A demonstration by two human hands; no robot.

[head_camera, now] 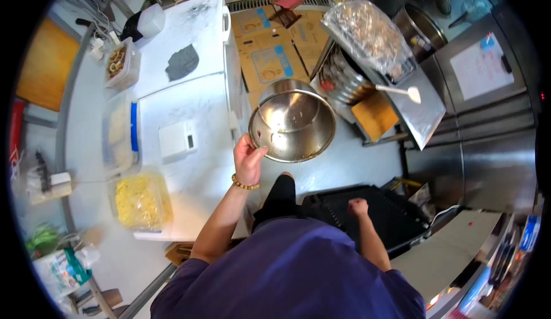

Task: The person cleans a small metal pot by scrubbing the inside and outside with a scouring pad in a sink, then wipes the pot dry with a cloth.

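Observation:
My left hand (250,162) grips the near-left rim of a deep stainless steel pot (297,116). The pot is tilted so that its mouth faces me; bits of residue and a small red speck stick to its inner wall. It hangs above the floor, beside a white chest freezer (202,116). Down at my right side, my right hand (358,207) is curled into a loose fist, with no object visible in it. A black plastic tray or mat (387,220) lies below that hand.
On the freezer are a white kitchen scale (177,141), a dark grey cloth (183,62) and a container of yellow noodles (140,200). Flattened cardboard (271,60) covers the floor ahead. At right, a steel table (419,116) bears a plastic-wrapped tray (370,34) and a white spatula (400,91).

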